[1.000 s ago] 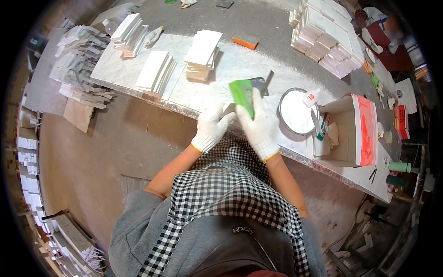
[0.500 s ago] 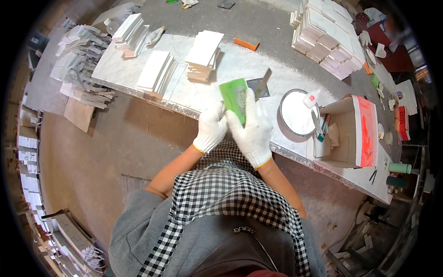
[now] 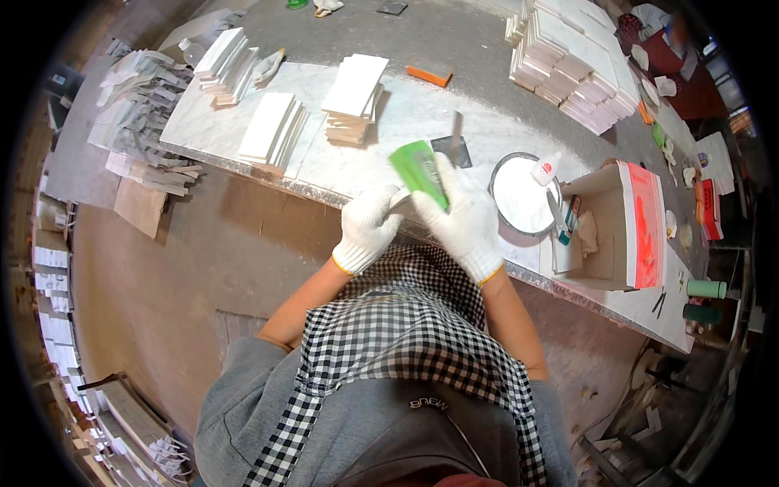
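Observation:
My right hand (image 3: pixel 464 219), in a white knit glove, grips a flat green packet-like piece (image 3: pixel 419 172) with a darker patch on its face. My left hand (image 3: pixel 367 223), gloved the same way, is closed beside the packet's lower edge. A small pale bit (image 3: pixel 399 197) shows at its fingertips; what it is I cannot make out. Both hands are held in front of the bench's near edge. Just beyond the packet, a putty-knife-like blade (image 3: pixel 457 126) lies over a dark square plate (image 3: pixel 453 151) on the marble top. A round pan of white powder (image 3: pixel 519 199) stands right of my right hand.
Stacks of white tiles (image 3: pixel 354 85) stand on the marble bench (image 3: pixel 438 105), with a larger tile pile (image 3: pixel 568 65) at the far right. An orange block (image 3: pixel 429 75) lies behind. A white bottle (image 3: pixel 545 169) rests on the pan, beside an open cardboard box (image 3: pixel 613 227).
My right hand has shifted slightly right and tilted the green packet. My left hand has drawn a little away from it, and a pale bit now shows between them.

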Motion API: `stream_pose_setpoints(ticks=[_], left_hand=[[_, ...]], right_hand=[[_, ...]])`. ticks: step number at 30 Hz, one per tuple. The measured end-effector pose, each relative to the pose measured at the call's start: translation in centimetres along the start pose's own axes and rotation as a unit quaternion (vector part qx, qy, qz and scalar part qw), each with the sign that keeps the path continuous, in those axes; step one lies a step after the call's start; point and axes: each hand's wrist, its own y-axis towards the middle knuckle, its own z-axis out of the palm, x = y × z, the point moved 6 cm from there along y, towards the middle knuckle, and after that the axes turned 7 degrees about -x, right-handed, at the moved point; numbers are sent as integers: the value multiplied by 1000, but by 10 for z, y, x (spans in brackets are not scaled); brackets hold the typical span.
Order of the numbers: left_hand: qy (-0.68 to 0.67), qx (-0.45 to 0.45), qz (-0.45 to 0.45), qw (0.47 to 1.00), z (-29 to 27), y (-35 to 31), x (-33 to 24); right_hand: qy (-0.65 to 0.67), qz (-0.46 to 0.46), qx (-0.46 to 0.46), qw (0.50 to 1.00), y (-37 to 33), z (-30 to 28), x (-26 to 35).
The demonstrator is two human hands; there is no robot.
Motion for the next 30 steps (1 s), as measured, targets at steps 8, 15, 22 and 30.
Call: stream_pose_setpoints(ticks=[8, 15, 22, 30], left_hand=[[36, 71, -54, 995, 1, -6, 14], [-143, 60, -196, 968, -8, 0, 13], [-348, 32, -458, 817, 10, -12, 33], [-421, 28, -505, 753, 18, -17, 31]], right_hand=[[-13, -68, 16, 997, -2, 0, 18], [-52, 120, -1, 991, 8, 7, -79], [76, 127, -108, 983, -16, 26, -56], [223, 183, -50, 956, -44, 52, -48]])
